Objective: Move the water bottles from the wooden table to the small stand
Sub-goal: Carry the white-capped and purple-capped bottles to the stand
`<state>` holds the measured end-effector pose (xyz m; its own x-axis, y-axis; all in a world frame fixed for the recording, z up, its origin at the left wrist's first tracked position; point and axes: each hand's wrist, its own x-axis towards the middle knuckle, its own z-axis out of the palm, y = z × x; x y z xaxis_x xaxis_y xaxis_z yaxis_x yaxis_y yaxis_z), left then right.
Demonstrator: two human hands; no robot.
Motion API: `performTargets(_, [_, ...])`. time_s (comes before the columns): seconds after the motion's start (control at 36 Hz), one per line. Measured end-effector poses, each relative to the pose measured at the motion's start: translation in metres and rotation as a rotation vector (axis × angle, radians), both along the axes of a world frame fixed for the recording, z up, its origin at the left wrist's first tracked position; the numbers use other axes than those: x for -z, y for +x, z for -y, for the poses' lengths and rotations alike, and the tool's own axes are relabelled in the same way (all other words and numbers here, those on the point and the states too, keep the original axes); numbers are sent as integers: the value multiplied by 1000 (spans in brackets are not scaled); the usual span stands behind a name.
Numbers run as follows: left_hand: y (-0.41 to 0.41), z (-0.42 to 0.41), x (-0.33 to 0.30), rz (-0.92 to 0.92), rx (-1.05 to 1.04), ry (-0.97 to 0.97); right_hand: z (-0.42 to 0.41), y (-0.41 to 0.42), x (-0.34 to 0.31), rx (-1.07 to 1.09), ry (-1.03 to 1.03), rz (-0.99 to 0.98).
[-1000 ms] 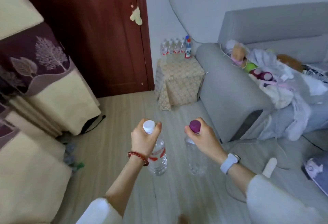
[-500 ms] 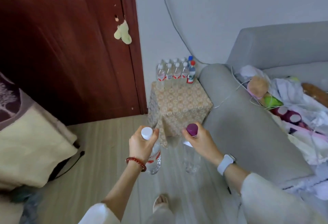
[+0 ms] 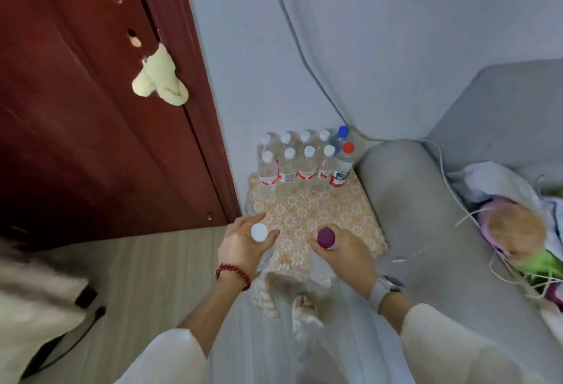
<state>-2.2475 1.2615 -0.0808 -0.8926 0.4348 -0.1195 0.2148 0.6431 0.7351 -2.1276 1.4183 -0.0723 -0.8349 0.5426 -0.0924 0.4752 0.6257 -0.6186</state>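
My left hand [image 3: 240, 246] grips a clear water bottle by its neck, its white cap [image 3: 259, 232] showing above my fingers. A second clear bottle with a purple cap [image 3: 325, 237] hangs from my right hand [image 3: 342, 254]. Both bottles hover over the near edge of the small stand [image 3: 307, 213], which is draped in a beige lace cloth. Along the stand's far edge stand several bottles with white caps [image 3: 292, 164], plus one with a red cap [image 3: 342, 166] and one with a blue cap [image 3: 341, 135]. The held bottles' bodies are mostly hidden under my hands.
A dark red door [image 3: 91, 109] with a pale cloth [image 3: 160, 79] hanging on it stands left of the stand. A grey sofa arm [image 3: 426, 216] presses against the stand's right side. Cables [image 3: 304, 48] run down the wall. Clothes and toys [image 3: 511, 225] lie on the sofa.
I have walked up to the stand; it now lies right under my hands. Both bottles have moved forward from above the floor to over the stand's near edge.
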Motion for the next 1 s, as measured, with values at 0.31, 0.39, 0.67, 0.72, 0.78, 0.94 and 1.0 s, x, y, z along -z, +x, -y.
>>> performTargets(0.31, [-102,-111,94,167,-125,-54,-109,-132,103,-163,-175,114])
performTargets(0.39, [-118,-127,110,153,-113,-59,-122,-159,116,-188,-280,96])
performTargets(0.67, [-144,-149,130,51,-95,-15,-128,-200,150,-203,-293,46])
performTargets(0.72, [-146,-148,131,48,-82,-6,-128,-198,154,-165,-314,27])
performTargets(0.78, [-149,-146,131,70,-68,-3,-127,-198,156,-128,-315,23])
performTargets(0.94, [-154,-142,134,108,-42,-5,-123,-210,157,-71,-320,16])
performTargets(1.0, [-154,-142,136,99,-49,0,-122,-212,159,-82,-299,16])
